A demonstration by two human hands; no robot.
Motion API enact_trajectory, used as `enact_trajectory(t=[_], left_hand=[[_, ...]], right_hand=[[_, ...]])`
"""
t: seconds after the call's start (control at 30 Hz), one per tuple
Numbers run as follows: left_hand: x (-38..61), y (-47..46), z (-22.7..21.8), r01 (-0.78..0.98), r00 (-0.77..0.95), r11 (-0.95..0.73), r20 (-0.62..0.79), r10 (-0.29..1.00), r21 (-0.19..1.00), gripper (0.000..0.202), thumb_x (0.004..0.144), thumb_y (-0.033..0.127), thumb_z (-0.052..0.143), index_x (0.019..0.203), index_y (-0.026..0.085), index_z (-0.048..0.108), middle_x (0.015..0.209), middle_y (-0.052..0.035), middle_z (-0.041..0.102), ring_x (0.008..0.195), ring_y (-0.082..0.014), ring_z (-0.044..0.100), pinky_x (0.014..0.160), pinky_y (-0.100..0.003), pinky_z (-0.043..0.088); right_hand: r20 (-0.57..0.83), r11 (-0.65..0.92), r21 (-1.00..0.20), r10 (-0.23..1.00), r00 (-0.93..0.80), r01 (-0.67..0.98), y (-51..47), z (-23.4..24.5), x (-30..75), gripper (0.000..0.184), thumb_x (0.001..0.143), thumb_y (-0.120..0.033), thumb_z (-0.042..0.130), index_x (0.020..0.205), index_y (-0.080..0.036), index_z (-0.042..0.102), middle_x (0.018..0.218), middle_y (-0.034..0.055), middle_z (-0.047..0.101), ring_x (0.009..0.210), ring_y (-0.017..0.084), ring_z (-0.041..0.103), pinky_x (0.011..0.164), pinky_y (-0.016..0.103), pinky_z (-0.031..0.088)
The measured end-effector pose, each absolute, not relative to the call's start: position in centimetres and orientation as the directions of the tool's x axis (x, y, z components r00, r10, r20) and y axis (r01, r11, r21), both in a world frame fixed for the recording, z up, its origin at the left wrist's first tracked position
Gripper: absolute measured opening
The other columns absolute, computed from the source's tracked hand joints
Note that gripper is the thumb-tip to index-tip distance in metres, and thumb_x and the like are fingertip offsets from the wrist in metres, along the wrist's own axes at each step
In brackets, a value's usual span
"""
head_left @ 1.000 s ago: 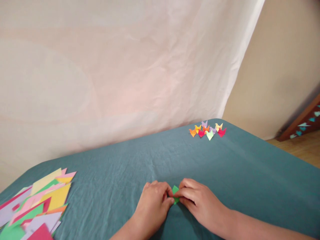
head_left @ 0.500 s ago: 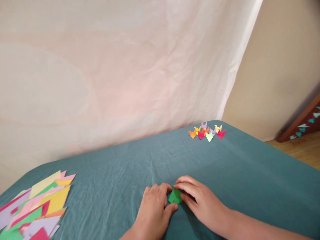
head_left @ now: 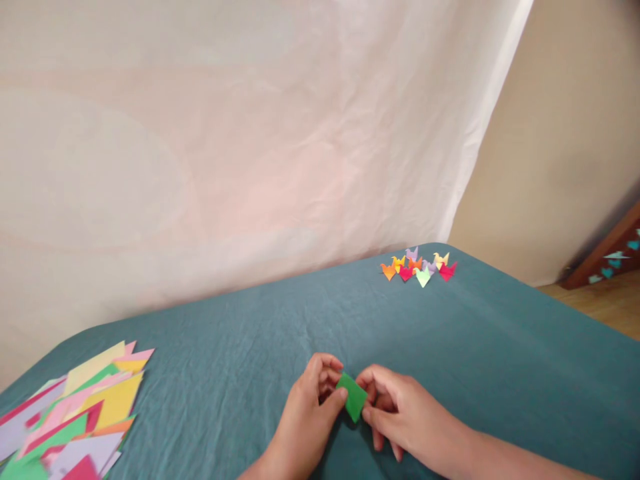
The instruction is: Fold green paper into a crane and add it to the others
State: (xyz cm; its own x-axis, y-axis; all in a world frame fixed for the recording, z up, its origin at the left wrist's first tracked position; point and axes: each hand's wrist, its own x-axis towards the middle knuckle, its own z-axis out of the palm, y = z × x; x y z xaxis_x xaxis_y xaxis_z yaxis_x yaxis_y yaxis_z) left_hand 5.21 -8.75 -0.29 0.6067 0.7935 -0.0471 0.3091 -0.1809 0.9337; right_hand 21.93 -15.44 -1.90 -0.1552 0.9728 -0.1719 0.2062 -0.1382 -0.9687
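Note:
A small folded piece of green paper (head_left: 355, 398) is held between my two hands, tilted up just over the table's cloth. My left hand (head_left: 311, 407) pinches its left edge, with the thumb on the near face and the fingers curled behind. On the opposite edge, the thumb and forefinger of my right hand (head_left: 400, 410) grip the paper, while its other fingers curl beneath. The fold layers on the paper's far side are hidden from me.
Several small folded paper birds (head_left: 423, 276) in mixed colours stand at the table's far right. A spread of coloured paper sheets (head_left: 117, 400) lies at the left. Dark green cloth (head_left: 225, 373) covers the table, and a pale hanging sheet (head_left: 225, 167) rises behind it.
The green paper has been lifted from the table and turned, showing a diamond-like face. My left fingers have moved from lying over its edge to pinching it; my right hand has shifted slightly nearer.

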Motion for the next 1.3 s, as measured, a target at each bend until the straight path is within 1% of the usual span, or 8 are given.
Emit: enact_trajectory(t=[0.1,0.17,0.3,0.43,0.63,0.9,1.07,1.3], left_hand=[[4.8,-8.1,0.0,0.346,0.643,-0.212,-0.066,0.763,0.914,0.021,0.084,0.009,0.042,0.102,0.018,0.046,0.078,0.0008,0.059,0.074,-0.0126,0.057,0.069,-0.023,0.043],[4.7,-8.0,0.4,0.377,0.689,-0.265,-0.078,0.721,0.888,0.023,0.083,0.007,0.042,0.101,0.019,0.048,0.076,0.002,0.059,0.072,-0.0124,0.056,0.069,-0.023,0.042],[4.9,-8.6,0.8,0.341,0.775,-0.343,-0.056,0.629,0.875,0.034,0.08,0.001,0.04,0.107,0.02,0.048,0.082,0.0022,0.06,0.078,-0.0123,0.057,0.074,-0.022,0.042],[5.1,-8.8,0.6,0.352,0.794,-0.463,0.002,0.608,0.813,0.041,0.073,-0.004,0.043,0.105,0.02,0.049,0.092,0.0004,0.058,0.084,-0.0125,0.054,0.077,-0.022,0.04],[4.2,-8.8,0.3,0.398,0.842,-0.677,0.045,0.537,0.62,0.024,0.078,-0.003,0.045,0.081,0.019,0.056,0.086,-0.0006,0.056,0.086,-0.0145,0.051,0.077,-0.023,0.038],[3.7,-9.2,1.2,0.492,0.842,-0.698,-0.08,0.533,0.52,0.018,0.086,0.007,0.046,0.084,0.018,0.059,0.086,-0.0022,0.058,0.085,-0.0163,0.053,0.076,-0.025,0.039],[3.6,-9.3,1.3,0.536,0.825,-0.686,-0.132,0.55,0.492,0.002,0.083,0.017,0.06,0.085,0.018,0.06,0.089,-0.002,0.059,0.088,-0.018,0.053,0.078,-0.026,0.039],[3.8,-9.2,1.2,0.532,0.834,-0.731,-0.115,0.54,0.427,0.017,0.091,0.018,0.045,0.081,0.017,0.059,0.085,-0.0032,0.059,0.082,-0.0174,0.053,0.075,-0.027,0.039]], right_hand=[[0.057,0.12,-0.906,0.985,-0.164,0.406,-15.8,-1.3,22.3,0.026,0.084,-0.01,0.046,0.106,-0.022,0.054,0.085,-0.001,0.059,0.067,0.011,0.061,0.059,0.021,0.048],[0.212,0.311,-0.755,0.949,-0.234,0.577,-16.0,-0.9,22.7,0.027,0.087,-0.008,0.046,0.105,-0.023,0.057,0.096,0.0016,0.059,0.086,0.014,0.059,0.078,0.026,0.046],[0.247,0.491,-0.502,0.87,-0.426,0.712,-16.5,-0.7,23.0,0.02,0.093,-0.015,0.043,0.089,-0.02,0.062,0.092,0.0035,0.058,0.084,0.015,0.054,0.074,0.025,0.043],[0.24,0.534,-0.39,0.846,-0.477,0.75,-16.5,-1.2,22.9,0.022,0.096,-0.019,0.043,0.086,-0.019,0.062,0.085,0.0034,0.057,0.081,0.016,0.052,0.072,0.027,0.04],[0.218,0.505,-0.395,0.863,-0.456,0.767,-16.1,-1.3,23.0,0.021,0.096,-0.022,0.045,0.084,-0.02,0.063,0.08,0.0014,0.058,0.078,0.015,0.051,0.069,0.026,0.038],[0.208,0.458,-0.466,0.888,-0.41,0.757,-16.3,-1.6,22.9,0.015,0.093,-0.026,0.053,0.083,-0.019,0.063,0.081,0.0005,0.059,0.079,0.014,0.053,0.072,0.026,0.038],[0.205,0.391,-0.504,0.92,-0.334,0.77,-16.3,-2.0,22.8,0.015,0.093,-0.023,0.053,0.081,-0.018,0.061,0.08,0.0009,0.059,0.077,0.014,0.053,0.069,0.025,0.038],[0.184,0.297,-0.542,0.955,-0.234,0.786,-16.4,-2.2,22.5,0.013,0.091,-0.018,0.055,0.078,-0.017,0.059,0.078,0.0,0.057,0.075,0.014,0.053,0.067,0.024,0.038]])
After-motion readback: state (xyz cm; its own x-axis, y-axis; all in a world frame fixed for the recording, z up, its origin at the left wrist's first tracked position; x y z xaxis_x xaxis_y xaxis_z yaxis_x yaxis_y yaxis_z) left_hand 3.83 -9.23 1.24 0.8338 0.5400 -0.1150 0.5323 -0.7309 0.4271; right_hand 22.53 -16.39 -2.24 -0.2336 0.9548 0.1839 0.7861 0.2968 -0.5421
